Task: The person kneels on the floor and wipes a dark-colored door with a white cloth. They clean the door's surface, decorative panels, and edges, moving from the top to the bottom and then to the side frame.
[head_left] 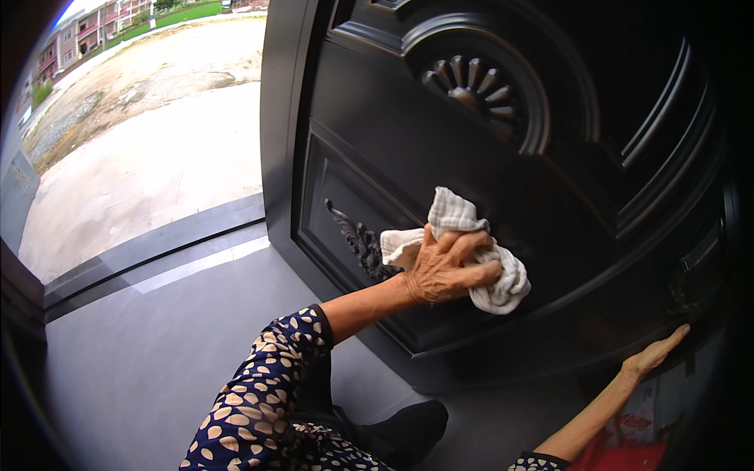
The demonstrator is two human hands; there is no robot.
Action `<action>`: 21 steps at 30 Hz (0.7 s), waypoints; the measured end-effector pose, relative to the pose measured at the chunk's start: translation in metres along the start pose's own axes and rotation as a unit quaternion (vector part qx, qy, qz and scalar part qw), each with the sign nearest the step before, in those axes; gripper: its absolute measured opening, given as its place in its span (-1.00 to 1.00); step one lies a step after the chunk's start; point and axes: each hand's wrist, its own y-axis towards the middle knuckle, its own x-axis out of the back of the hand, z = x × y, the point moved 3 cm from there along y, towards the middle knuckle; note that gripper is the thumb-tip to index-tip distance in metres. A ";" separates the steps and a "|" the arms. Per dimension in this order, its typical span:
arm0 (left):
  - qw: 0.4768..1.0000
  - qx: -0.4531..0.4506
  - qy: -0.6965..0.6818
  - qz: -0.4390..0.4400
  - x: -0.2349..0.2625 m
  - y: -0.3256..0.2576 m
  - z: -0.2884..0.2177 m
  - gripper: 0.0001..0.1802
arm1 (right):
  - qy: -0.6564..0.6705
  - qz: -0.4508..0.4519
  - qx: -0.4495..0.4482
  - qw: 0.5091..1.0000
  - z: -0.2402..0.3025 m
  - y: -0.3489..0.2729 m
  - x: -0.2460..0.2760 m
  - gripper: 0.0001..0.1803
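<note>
Gripped in my left hand (448,267) is a crumpled white cloth (503,286), pressed to the lower part of a dark door (377,118). Folds of the cloth stick out above and on both sides of my curled fingers. Beside that hand, a carved leaf-like ornament (357,235) decorates a recessed panel. My right hand (656,355) is stretched out at the door's edge on the far right, fingers extended and holding nothing I can see; part of it is in shadow. Higher on the door is a raised shell-shaped relief (475,90) inside curved moulding.
Grey smooth floor (157,353) lies below the door. At left a dark threshold (157,243) borders bright ground outside, with buildings (78,39) beyond. A red item (628,455) sits at lower right, under my right arm. My dark-clad leg (408,428) shows at the bottom.
</note>
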 end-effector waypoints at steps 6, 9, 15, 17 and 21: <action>0.993 0.050 0.057 -0.086 0.030 -0.008 0.069 -0.57 | -0.016 -0.026 0.000 1.000 0.003 -0.007 -0.010 -0.36; 0.979 0.085 0.107 -0.151 0.047 -0.011 0.103 -0.53 | 0.010 -0.055 -0.062 0.997 0.020 -0.007 -0.017 -0.35; 0.933 0.154 0.236 -0.225 0.070 -0.008 0.169 -0.45 | 0.012 -0.055 -0.098 0.994 0.002 0.008 0.004 -0.30; 0.895 0.310 0.195 -0.253 0.082 -0.017 0.193 -0.59 | 0.009 -0.065 -0.117 0.991 0.004 0.005 -0.001 -0.29; 0.851 0.378 0.170 -0.321 0.064 -0.025 0.183 -0.61 | 0.009 -0.051 -0.114 0.992 -0.005 0.011 -0.001 -0.24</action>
